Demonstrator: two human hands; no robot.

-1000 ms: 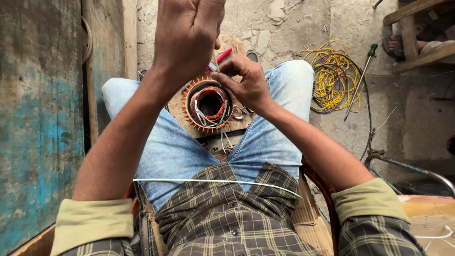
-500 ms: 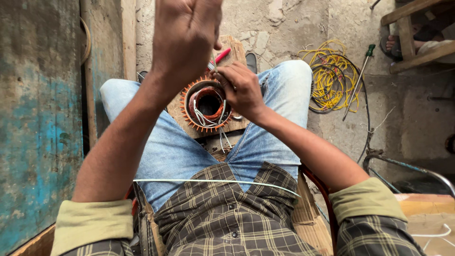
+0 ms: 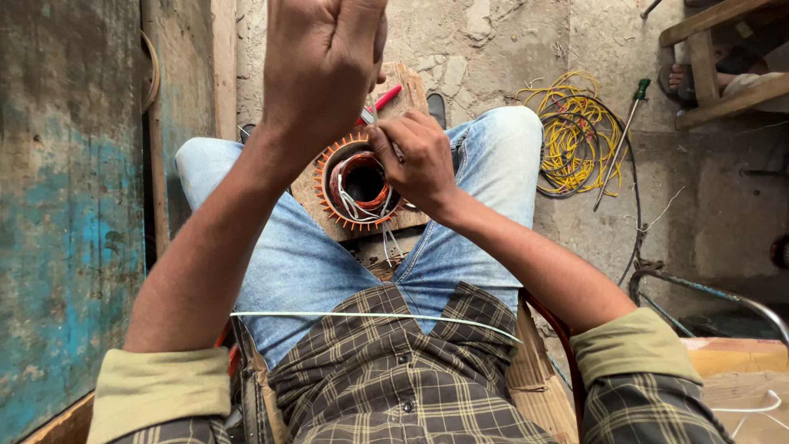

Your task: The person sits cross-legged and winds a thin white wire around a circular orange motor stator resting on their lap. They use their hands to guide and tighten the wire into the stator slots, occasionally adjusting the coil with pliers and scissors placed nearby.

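1. Left hand: raised high above the lap, fingers curled into a closed fist; what it pinches cannot be made out, though a thin thread or wire would be a fair guess.
2. Right hand: lower down, fingers bent and pressed on the near-right rim of the motor stator, apparently gripping a slim tool or strand at the slot; the tip is too small to identify.
3. Motor stator: a round core with orange slot insulation and copper-red windings, lying directly under the right hand and below the raised left hand, on a wooden board held between the person's knees.
4. White lead wires: trailing from the core toward the lap, just below the right hand.
5. Red-handled tool: lying on the board beyond the right hand, partly hidden by the left.
6. Yellow wire coil and green-handled screwdriver: on the floor, well to the right of both hands.
7. Risk, as judged: a hard upward pull could snap the strand or tear slot insulation; the board, only resting on the legs, could tip and drop the core.
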